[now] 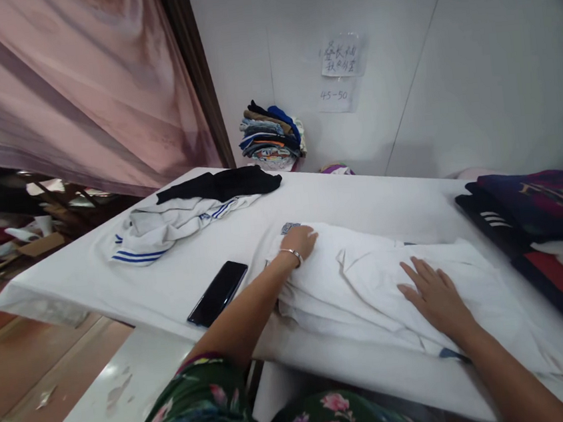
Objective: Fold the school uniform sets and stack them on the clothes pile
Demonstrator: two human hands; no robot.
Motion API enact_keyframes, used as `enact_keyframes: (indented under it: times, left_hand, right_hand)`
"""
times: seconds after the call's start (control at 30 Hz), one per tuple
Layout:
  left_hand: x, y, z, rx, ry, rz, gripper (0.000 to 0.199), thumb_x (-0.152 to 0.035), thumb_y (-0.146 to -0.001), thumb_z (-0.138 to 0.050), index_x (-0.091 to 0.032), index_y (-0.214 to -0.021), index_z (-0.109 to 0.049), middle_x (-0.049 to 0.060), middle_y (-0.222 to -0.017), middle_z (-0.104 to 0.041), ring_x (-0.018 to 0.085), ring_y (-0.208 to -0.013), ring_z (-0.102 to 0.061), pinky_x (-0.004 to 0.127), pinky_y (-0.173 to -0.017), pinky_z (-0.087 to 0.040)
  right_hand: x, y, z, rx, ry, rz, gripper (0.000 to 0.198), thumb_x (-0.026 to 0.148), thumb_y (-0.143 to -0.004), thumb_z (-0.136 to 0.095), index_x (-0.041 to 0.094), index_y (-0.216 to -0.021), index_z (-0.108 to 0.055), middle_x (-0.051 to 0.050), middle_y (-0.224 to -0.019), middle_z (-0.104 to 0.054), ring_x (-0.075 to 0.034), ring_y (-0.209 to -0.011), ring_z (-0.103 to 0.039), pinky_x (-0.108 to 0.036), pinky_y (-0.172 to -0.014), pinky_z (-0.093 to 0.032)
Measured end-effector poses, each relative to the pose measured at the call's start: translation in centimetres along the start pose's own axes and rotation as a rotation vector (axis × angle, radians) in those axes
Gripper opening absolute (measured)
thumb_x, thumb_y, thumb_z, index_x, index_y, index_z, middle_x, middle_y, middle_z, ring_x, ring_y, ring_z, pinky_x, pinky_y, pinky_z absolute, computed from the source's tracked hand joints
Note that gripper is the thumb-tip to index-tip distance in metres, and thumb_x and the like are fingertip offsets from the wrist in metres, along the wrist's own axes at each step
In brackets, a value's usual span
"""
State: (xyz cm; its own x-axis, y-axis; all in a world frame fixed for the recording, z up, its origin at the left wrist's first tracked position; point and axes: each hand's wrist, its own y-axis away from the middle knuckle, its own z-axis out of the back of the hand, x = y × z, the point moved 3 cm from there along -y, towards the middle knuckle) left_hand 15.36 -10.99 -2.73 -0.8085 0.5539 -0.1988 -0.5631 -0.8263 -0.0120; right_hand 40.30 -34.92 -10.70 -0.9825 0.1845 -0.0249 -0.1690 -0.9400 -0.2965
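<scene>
A white garment [369, 282], folded into a long shape with creases on top, lies along the front of the table. At its left end, beside a small grey patterned patch, my left hand [299, 244] is closed on the cloth with bent fingers; the fingertips are partly hidden. A bracelet circles that wrist. My right hand [434, 294] lies flat on the garment's right half, fingers spread. Dark blue bits show at the garment's edges. To the left of my left forearm is a black phone [218, 293].
A black garment [223, 184] and a white garment with blue stripes [157, 231] lie loosely at the table's [93, 284] far left. Stacked clothes [271, 135] stand by the wall. More dark folded clothes [538, 211] lie at right. A pink curtain [97, 83] hangs at left.
</scene>
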Motion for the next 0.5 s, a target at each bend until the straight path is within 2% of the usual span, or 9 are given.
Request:
enact_keyframes:
  times: [0.1,0.2,0.3,0.43,0.5]
  left_hand:
    - [1.2,-2.3,1.4,-0.025,-0.039,0.025,0.045,-0.038,-0.094,-0.030,-0.020,-0.130,-0.052,0.007,-0.135,-0.055,0.023,-0.125,-0.046,0.040,-0.105,-0.033]
    - [2.1,-4.4,0.9,0.059,-0.068,0.001,0.046,-0.044,-0.089,-0.042,-0.024,-0.129,-0.052,0.006,-0.137,-0.053,0.024,-0.127,-0.045,0.045,-0.107,-0.029]
    - [2.6,-5.9,0.1,0.128,-0.097,-0.004,0.055,-0.055,-0.082,-0.049,-0.022,-0.127,-0.054,0.010,-0.135,-0.055,0.029,-0.124,-0.049,0.050,-0.105,-0.030]
    - [3.6,-6.9,0.3,0.111,-0.131,-0.013,0.057,-0.062,-0.079,-0.047,-0.021,-0.117,-0.060,0.012,-0.119,-0.066,0.029,-0.111,-0.058,0.041,-0.095,-0.040]
    - [4.6,-7.2,0.3,0.090,-0.097,0.017,0.060,-0.066,-0.078,-0.045,-0.022,-0.118,-0.059,0.011,-0.119,-0.066,0.028,-0.108,-0.061,0.036,-0.089,-0.044]
  right_hand:
    - [0.2,-0.1,0.2,-0.004,0.001,-0.004,0.057,0.054,-0.094,-0.029,0.023,-0.140,-0.041,-0.011,-0.151,-0.033,-0.029,-0.139,-0.029,-0.053,-0.109,-0.027]
    - [0.4,-0.2,0.5,0.009,-0.013,-0.015,0.055,0.052,-0.094,-0.030,0.023,-0.140,-0.040,-0.011,-0.151,-0.033,-0.028,-0.140,-0.028,-0.053,-0.109,-0.026]
    - [0.6,-0.3,0.9,0.037,-0.030,-0.035,0.055,0.050,-0.094,-0.031,0.023,-0.141,-0.040,-0.011,-0.151,-0.032,-0.028,-0.140,-0.026,-0.053,-0.110,-0.025]
    - [0.9,-0.5,1.5,0.077,-0.065,-0.059,0.054,0.049,-0.094,-0.032,0.025,-0.142,-0.038,-0.009,-0.153,-0.029,-0.027,-0.141,-0.024,-0.052,-0.111,-0.023]
    - [1.1,-0.7,1.8,0.097,-0.073,-0.061,0.055,0.050,-0.094,-0.032,0.025,-0.143,-0.037,-0.009,-0.153,-0.028,-0.027,-0.142,-0.023,-0.052,-0.112,-0.021]
